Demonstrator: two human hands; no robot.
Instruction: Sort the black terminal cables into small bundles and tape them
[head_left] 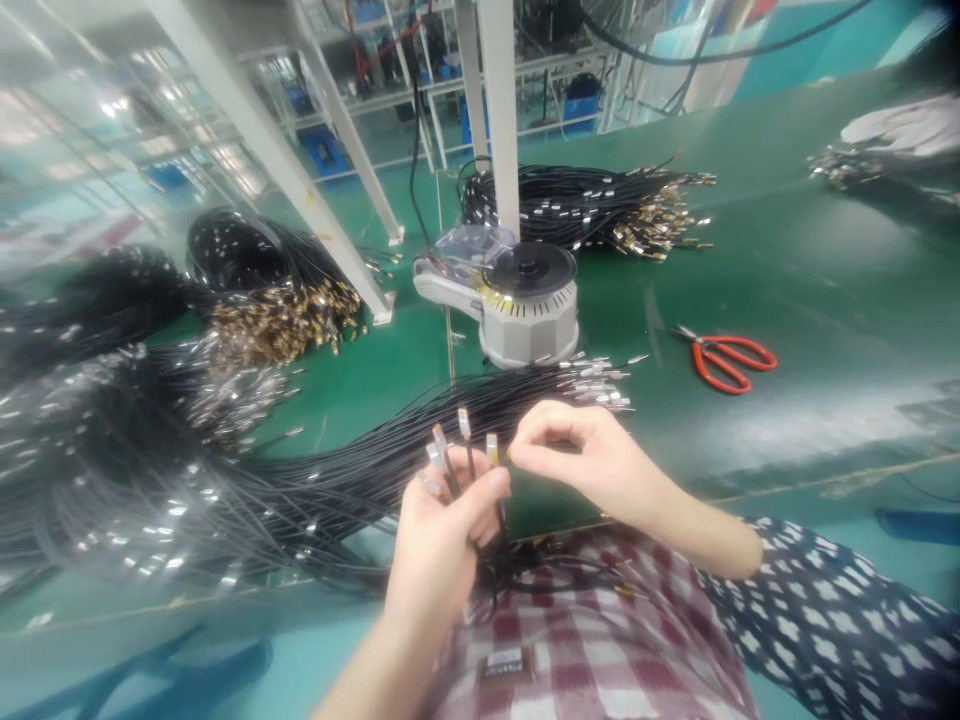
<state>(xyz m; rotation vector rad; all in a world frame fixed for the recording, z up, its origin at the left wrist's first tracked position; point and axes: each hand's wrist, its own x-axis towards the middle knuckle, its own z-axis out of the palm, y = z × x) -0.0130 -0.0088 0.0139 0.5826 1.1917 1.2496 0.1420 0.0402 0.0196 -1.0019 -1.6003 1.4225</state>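
Observation:
My left hand [442,535] is closed around a few thin black wires [469,460] whose metal terminal ends stick up above my fingers. My right hand [592,460] pinches the rightmost wire end [492,449] between thumb and fingertips, just right of the left hand. Both hands hover over the near edge of the green table [787,300], above my checked apron. A long bundle of black wires [360,450] with silver terminals lies across the table right behind my hands.
A grey tape dispenser [517,300] stands behind the bundle. Red-handled scissors [727,358] lie to the right. More wire bundles with gold terminals lie at the left [277,310] and back [600,210]. White frame posts [499,110] rise from the table.

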